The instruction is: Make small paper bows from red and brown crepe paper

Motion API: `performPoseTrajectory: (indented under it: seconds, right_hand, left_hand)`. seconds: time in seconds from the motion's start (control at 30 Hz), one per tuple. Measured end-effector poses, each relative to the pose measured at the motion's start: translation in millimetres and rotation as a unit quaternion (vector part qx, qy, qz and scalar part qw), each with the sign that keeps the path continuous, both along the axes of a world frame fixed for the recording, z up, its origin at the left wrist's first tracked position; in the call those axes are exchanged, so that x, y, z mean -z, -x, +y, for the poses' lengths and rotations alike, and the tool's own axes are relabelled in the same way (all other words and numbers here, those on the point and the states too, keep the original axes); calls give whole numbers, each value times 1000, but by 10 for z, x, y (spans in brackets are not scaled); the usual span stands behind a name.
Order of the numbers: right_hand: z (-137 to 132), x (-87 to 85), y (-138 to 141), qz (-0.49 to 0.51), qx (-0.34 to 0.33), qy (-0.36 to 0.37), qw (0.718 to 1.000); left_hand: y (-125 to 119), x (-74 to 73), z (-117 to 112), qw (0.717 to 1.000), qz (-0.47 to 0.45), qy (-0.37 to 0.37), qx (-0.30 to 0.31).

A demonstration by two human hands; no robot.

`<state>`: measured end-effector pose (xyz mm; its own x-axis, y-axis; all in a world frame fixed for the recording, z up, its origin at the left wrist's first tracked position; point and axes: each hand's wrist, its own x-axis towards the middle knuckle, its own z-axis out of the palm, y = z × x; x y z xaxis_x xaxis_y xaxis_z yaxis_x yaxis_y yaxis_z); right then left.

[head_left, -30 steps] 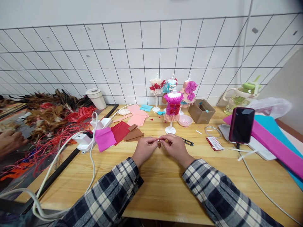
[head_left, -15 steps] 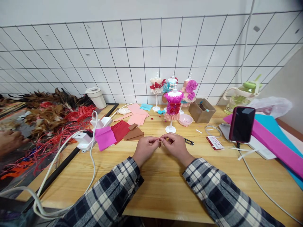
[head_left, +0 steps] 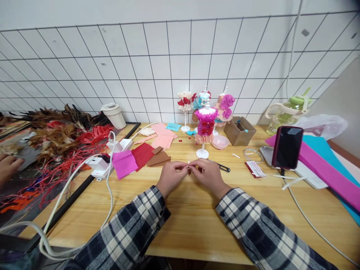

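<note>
My left hand (head_left: 173, 175) and my right hand (head_left: 208, 174) meet fingertip to fingertip above the wooden table. Both are closed in a pinch on a small brown-red crumpled piece (head_left: 189, 170), which looks like paper. A tiny white bit shows at the top between the fingertips; most of the piece is hidden. Just beyond the hands stands a small white dress form (head_left: 206, 125) in a magenta and red paper dress. Black-handled snips (head_left: 224, 167) or a similar tool lie beside my right hand, partly covered by it.
Brown paper (head_left: 159, 159), red paper (head_left: 144, 155) and magenta paper (head_left: 125, 164) lie left. More dressed forms (head_left: 185, 103), a pink bowl (head_left: 220, 142) and a cardboard box (head_left: 240, 131) stand behind. A phone (head_left: 287, 148) is right; cables (head_left: 111, 187) cross left. Another person's hand (head_left: 8, 167) is far left.
My fingers have shifted slightly around the small piece, and a white bit now shows between them. The other person's hand at far left has moved a little further left.
</note>
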<state>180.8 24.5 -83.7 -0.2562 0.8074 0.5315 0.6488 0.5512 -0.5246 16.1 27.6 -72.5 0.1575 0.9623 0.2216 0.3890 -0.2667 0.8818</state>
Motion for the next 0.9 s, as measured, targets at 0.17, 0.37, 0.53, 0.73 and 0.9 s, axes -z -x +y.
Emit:
performPoseTrajectory:
  seconds: [0.17, 0.37, 0.53, 0.73, 0.9]
  right_hand:
    - [-8, 11, 12, -25, 10, -13, 1000]
    - [8, 26, -18, -42, 5, -23, 999]
    - [-4, 8, -15, -45, 11, -20, 999]
    - [12, 6, 50, 70, 21, 59, 996]
    - [69, 66, 91, 193, 7, 164, 967]
  left_hand:
    - [22, 24, 17, 999, 25, -13, 17]
    - [37, 29, 24, 999, 43, -19, 23]
    - [31, 34, 18, 997, 75, -31, 14]
    - [8, 31, -18, 996, 84, -32, -10]
    - [-7, -5, -27, 998, 63, -27, -9]
